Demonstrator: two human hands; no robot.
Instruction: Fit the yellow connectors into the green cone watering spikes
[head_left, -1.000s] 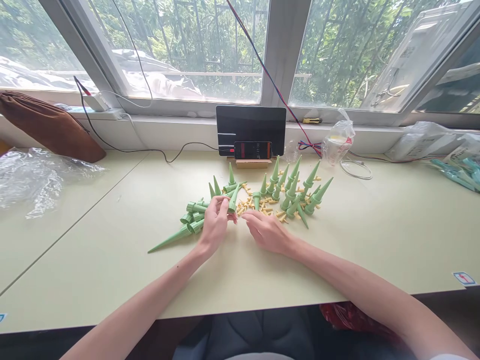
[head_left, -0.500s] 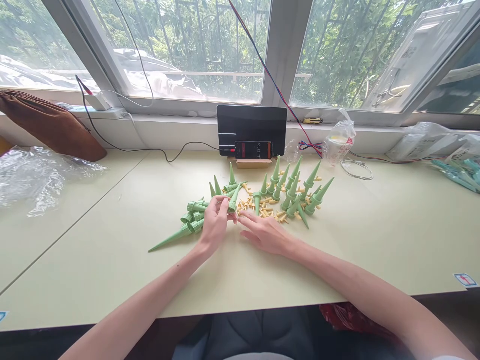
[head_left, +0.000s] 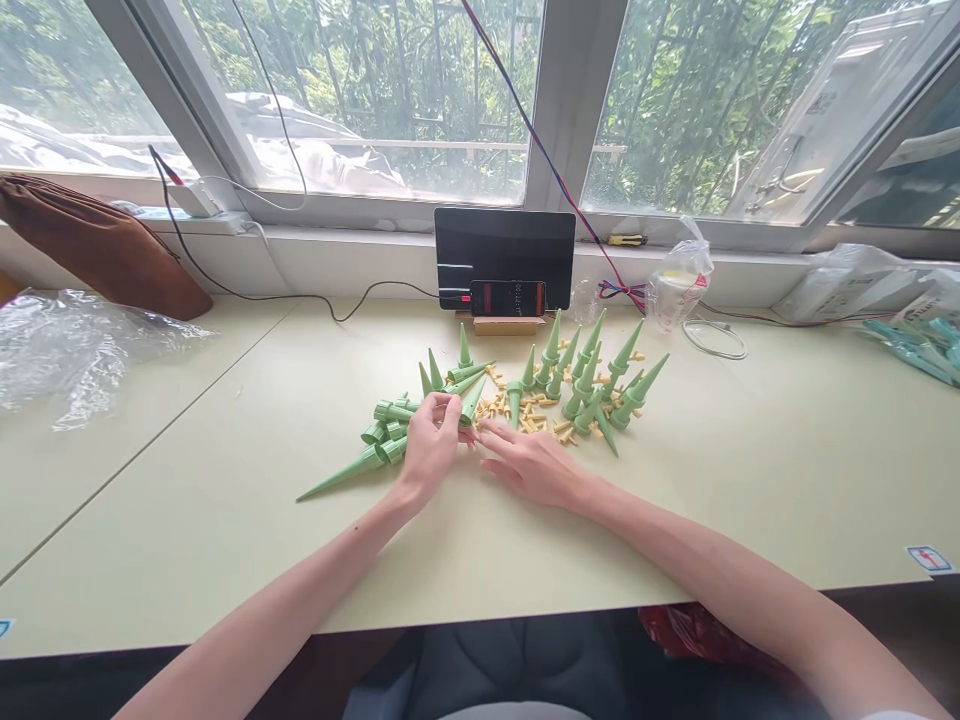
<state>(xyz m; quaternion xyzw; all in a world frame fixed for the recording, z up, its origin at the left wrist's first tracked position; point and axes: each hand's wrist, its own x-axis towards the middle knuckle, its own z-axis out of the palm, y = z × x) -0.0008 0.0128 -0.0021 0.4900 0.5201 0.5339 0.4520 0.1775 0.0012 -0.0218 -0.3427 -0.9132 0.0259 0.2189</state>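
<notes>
My left hand (head_left: 429, 447) is closed around the wide end of a green plastic cone spike (head_left: 471, 401) that points up and away. My right hand (head_left: 531, 462) lies low on the table with its fingers stretched toward the small yellow pieces (head_left: 525, 412) scattered there, fingertips close to the held spike. Left of my left hand lies a heap of green spikes on their sides (head_left: 379, 440). Behind the yellow pieces, several green spikes stand upright in a cluster (head_left: 592, 375).
A black tablet (head_left: 504, 255) with a phone (head_left: 507, 297) leaning in front stands at the window sill. Crumpled clear plastic (head_left: 67, 350) and a brown pouch (head_left: 97, 245) are at the left. A plastic bag (head_left: 679, 280) and cables sit at the back right.
My right hand has slid a little left toward the held spike. My left hand has stayed in place on the spike.
</notes>
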